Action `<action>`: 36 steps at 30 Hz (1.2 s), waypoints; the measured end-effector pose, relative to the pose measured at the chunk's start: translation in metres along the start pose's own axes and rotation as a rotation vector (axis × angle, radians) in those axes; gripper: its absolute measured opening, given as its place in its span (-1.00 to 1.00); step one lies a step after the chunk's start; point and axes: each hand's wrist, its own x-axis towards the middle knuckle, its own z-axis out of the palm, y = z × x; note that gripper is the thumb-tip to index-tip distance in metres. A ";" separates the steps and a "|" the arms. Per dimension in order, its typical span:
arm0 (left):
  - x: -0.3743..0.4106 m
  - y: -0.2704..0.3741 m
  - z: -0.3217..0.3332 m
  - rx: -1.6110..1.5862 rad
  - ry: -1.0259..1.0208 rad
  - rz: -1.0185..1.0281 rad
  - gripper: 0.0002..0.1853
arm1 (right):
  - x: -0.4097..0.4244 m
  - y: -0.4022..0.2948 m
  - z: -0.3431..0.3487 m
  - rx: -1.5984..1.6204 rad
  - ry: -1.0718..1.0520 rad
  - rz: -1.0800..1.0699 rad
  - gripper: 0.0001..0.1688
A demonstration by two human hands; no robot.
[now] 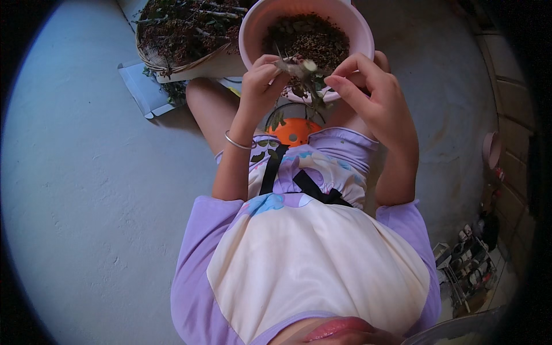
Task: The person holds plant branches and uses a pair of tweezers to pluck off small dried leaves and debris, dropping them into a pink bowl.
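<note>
My left hand, with a bangle on its wrist, grips a cut, thorny branch whose pale sawn end faces up. Green leaves hang from it over my lap. My right hand is beside the branch, thumb and forefinger close together near the leaves. Whether anything is pinched there is too small to tell. Beyond both hands, a pink plastic basin holds a layer of small brownish-red berries, which look like Sichuan peppercorns. The branch is over the basin's near rim.
At the upper left, a wicker basket is heaped with berry-bearing branches. A white shallow box lies below it, by some leafy sprigs. An orange object with a hole sits between my legs. A shoe rack stands at the right.
</note>
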 end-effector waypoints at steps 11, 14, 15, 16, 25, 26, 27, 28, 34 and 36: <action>0.011 0.038 -0.011 0.338 0.020 0.252 -0.84 | -0.006 -0.006 -0.006 0.065 -0.055 -0.040 -0.78; 0.011 0.047 -0.013 0.368 0.018 0.273 -0.85 | -0.007 -0.005 -0.010 0.079 -0.085 -0.100 -0.79; 0.010 0.049 -0.014 0.363 0.012 0.262 -0.85 | -0.007 -0.006 -0.012 0.110 -0.111 -0.073 -0.79; 0.009 0.051 -0.015 0.358 0.005 0.251 -0.86 | -0.008 -0.009 -0.014 0.141 -0.137 -0.045 -0.80; 0.013 0.046 -0.013 0.353 -0.011 0.281 -0.88 | -0.004 0.010 -0.013 0.311 -0.101 -0.047 -0.77; 0.013 0.047 -0.013 0.341 -0.012 0.255 -0.90 | -0.003 0.012 -0.011 0.391 -0.071 -0.039 -0.76; 0.013 0.047 -0.013 0.329 -0.012 0.228 -0.91 | 0.000 0.014 -0.013 0.374 -0.057 -0.009 -0.74; 0.013 0.047 -0.012 0.316 -0.012 0.202 -0.93 | 0.002 0.018 -0.016 0.357 -0.044 0.021 -0.73; 0.012 0.023 -0.003 0.177 0.086 0.080 -0.91 | -0.003 0.022 -0.010 -0.171 0.196 -0.072 -0.71; 0.010 0.023 -0.008 0.213 0.025 0.081 -0.86 | -0.003 0.020 -0.004 -0.316 0.262 -0.160 -0.68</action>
